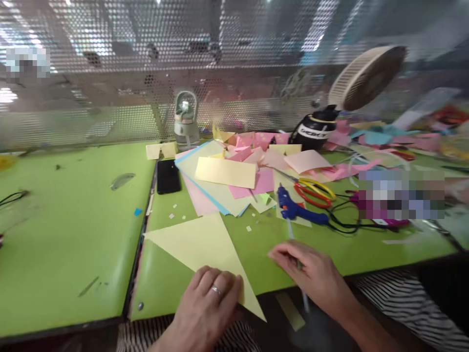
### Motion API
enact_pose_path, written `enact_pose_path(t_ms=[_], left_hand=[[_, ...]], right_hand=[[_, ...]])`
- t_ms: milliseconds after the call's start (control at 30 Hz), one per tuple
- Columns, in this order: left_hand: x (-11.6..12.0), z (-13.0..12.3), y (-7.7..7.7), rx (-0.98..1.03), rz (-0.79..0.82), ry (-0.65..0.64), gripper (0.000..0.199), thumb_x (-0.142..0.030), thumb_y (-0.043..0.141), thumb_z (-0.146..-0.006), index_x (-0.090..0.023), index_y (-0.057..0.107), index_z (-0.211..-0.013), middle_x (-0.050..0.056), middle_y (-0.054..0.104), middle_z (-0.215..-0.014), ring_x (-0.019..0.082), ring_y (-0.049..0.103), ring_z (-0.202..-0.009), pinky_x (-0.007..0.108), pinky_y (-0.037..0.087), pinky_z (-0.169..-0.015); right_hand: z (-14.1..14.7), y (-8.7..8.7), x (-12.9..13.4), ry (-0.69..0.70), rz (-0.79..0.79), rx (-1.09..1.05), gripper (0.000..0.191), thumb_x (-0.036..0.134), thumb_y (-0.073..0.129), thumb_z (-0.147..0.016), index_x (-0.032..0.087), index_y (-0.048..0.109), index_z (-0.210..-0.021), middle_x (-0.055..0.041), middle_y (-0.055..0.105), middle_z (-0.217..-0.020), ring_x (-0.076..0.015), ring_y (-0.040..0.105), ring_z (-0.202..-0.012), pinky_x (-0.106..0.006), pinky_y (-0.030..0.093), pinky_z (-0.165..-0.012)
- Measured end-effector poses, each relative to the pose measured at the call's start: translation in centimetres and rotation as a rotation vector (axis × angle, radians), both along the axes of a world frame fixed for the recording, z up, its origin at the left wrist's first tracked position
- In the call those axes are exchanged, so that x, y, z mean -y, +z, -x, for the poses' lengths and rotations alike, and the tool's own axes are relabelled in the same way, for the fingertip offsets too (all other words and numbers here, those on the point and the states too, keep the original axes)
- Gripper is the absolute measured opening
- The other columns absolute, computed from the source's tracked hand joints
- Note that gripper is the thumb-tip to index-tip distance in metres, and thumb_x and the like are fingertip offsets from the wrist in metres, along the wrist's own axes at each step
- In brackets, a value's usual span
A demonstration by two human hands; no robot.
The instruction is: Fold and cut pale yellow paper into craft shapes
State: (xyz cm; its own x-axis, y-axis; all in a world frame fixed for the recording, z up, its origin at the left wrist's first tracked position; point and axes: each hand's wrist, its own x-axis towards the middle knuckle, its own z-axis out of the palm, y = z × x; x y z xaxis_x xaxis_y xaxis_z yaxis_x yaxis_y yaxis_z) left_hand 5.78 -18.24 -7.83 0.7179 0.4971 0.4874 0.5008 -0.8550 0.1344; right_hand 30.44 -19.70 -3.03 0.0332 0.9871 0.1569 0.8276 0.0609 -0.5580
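My left hand (pixel 209 302), with a ring on one finger, is closed on a pale yellow sheet of paper (pixel 205 239) at the front edge of the table. One pointed corner of the sheet sticks out past that edge. To its right, my right hand (pixel 311 269) is slightly blurred, with its fingers bent and pressed together over the table edge. What it holds, if anything, is hidden. Just beyond it lies a blue glue gun (pixel 298 208) with a whitish glue stick (pixel 290 230) in it. Scissors (pixel 315 192) with red and yellow handles rest behind the glue gun.
A black phone (pixel 168 177) lies by the table seam, with a water bottle (pixel 186 122) behind it. Coloured paper pieces (pixel 225 172) are heaped mid-table. A fan (pixel 362 80) on a black base stands back right, before a perforated metal screen (pixel 110 88). Another person's arm shows at right.
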Motion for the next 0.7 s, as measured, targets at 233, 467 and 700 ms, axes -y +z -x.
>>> enact_pose_path(t_ms=[233,467,700], left_hand=[[0.5,1.0,1.1,0.14,0.063,-0.101,0.028,-0.017,0.043,-0.097,-0.01,0.06,-0.118,0.008,0.073,-0.097,0.018,0.065,-0.082,0.032,0.054,-0.078],[0.7,1.5,1.1,0.222,0.206,-0.133,0.033,-0.014,0.042,-0.096,-0.008,0.062,-0.121,0.014,0.074,-0.106,0.023,0.07,-0.091,0.036,0.058,-0.083],[0.9,3.7,1.3,0.162,0.256,-0.228,0.045,-0.014,0.046,-0.096,-0.019,0.05,-0.14,0.01,0.067,-0.126,0.022,0.061,-0.121,0.04,0.044,-0.108]], right_hand=[[0.2,-1.8,0.7,0.632,-0.169,0.229,0.068,0.054,0.074,-0.074,0.031,0.057,-0.136,-0.0061,0.066,-0.131,-0.0291,0.06,-0.12,-0.044,0.048,-0.102],[2.7,-4.0,0.1,0.727,-0.373,0.275,0.058,0.038,0.06,-0.089,0.025,0.048,-0.143,-0.0058,0.068,-0.128,-0.0269,0.057,-0.125,-0.049,0.038,-0.113],[4.8,-3.2,1.1,0.551,-0.292,0.034,0.035,0.023,0.041,-0.097,0.029,0.071,-0.112,-0.0047,0.074,-0.112,-0.0223,0.066,-0.111,-0.051,0.043,-0.108]])
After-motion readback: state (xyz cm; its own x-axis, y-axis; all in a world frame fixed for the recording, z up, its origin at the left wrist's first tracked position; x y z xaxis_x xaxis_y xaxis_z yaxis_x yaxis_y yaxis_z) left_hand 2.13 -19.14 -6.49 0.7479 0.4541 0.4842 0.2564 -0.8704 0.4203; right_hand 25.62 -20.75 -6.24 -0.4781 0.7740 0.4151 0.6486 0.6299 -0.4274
